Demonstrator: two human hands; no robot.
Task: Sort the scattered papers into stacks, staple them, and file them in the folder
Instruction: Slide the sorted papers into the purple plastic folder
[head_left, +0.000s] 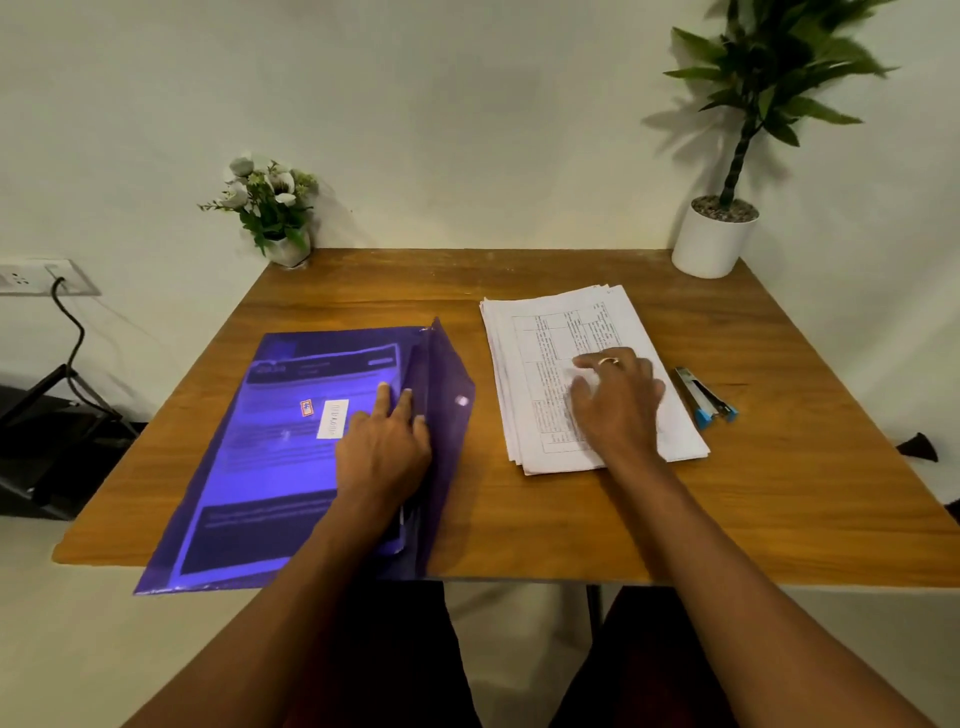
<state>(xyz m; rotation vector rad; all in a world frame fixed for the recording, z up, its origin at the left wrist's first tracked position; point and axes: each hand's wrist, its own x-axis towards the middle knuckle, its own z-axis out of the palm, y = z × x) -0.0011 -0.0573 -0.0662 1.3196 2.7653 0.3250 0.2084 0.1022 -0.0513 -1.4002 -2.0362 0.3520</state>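
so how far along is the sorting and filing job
Done: the loose papers sit gathered in one stack, and printed sheets already show through the purple folder. In hand: the left hand rests at the folder's open flap, the right hand lies flat on the stack. Left: filing that stack; whether it is stapled cannot be seen, and the stapler lies beside it.

text: none legible | purple folder (291, 441): white label (332, 419) and orange sticker (306, 408), print too blurred to read | paper stack (550, 332): printed table, lettering too small to read
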